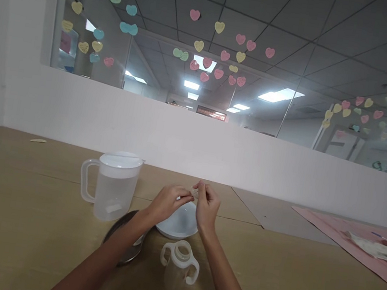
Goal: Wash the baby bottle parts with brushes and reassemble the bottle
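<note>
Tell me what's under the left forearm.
A metal dish shows on both sides of the left forearm. The dish's middle is covered, so anything lying there can't be seen.

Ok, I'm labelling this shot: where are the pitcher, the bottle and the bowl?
Pitcher (115,195), head view: front of its body.
Bottle (177,269), head view: middle of its body.
Bowl (175,232), head view: its near wall.

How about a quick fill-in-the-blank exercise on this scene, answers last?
In the picture, the round white bowl stands to the ____ of the tall translucent plastic pitcher.
Of the left hand and right hand holding the small translucent piece, the one nearer the pitcher is the ____.
The clear bottle with white plastic side handles has exactly ____ of them.
Of bowl and bottle, the one nearer the person is the ____.
Missing words: right; left; two; bottle.
</note>
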Motion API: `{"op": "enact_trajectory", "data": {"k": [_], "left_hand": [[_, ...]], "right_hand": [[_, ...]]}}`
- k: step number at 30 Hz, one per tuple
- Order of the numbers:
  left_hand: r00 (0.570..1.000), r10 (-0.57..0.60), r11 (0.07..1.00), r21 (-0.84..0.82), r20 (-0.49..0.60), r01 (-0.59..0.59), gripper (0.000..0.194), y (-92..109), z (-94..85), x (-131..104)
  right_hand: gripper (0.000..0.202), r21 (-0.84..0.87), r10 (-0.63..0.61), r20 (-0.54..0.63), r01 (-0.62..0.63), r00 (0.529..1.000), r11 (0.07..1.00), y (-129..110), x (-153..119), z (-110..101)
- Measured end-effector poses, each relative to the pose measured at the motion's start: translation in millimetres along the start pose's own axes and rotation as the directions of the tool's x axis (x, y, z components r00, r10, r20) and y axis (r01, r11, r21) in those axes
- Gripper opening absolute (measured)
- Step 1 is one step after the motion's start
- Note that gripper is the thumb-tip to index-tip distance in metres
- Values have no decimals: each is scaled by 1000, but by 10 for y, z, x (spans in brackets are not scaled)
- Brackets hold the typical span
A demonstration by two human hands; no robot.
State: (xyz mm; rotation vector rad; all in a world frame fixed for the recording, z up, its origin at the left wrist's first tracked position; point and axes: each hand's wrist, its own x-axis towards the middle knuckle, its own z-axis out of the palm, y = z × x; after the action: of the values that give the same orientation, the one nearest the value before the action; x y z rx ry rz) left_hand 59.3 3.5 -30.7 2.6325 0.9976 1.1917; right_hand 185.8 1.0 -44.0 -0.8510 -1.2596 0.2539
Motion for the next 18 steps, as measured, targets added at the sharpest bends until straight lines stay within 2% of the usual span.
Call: {"op": "enact_trajectory", "data": {"k": [3, 6, 8, 11, 13, 16, 17, 18], "left_hand": [[1000, 3, 999, 51, -5, -2, 30, -42, -41, -36], [999, 9, 993, 114, -45, -4, 27, -89, -131, -49], [999, 15, 991, 136, -32, -10, 28, -89, -172, -44], [999, 20, 989, 145, 38, -25, 28, -55, -170, -38], [998, 8, 988, 153, 66, -18, 29, -45, -153, -42], [997, -68, 990, 126, 48, 61, 34, -73, -155, -52], [995, -96, 991, 96, 31, 93, 36, -86, -160, -53], [993, -119, 992, 54, 15, 118, 38, -97, -165, -54]], "right_hand": [[44, 48, 15, 0, -15, 1000, 999, 63, -29, 61], [43, 175, 176, -34, -167, 984, 970, 123, 122, -49], [40, 324, 272, -91, -230, 958, 918, 170, 281, -195], [35, 463, 365, -192, -244, 911, 852, 262, 498, -461], [34, 499, 392, -278, -217, 877, 839, 346, 606, -660], [31, 509, 387, -434, -133, 813, 850, 526, 712, -946], [30, 491, 393, -441, -149, 807, 858, 597, 729, -1009], [29, 462, 412, -394, -211, 822, 861, 670, 732, -1044]]}}
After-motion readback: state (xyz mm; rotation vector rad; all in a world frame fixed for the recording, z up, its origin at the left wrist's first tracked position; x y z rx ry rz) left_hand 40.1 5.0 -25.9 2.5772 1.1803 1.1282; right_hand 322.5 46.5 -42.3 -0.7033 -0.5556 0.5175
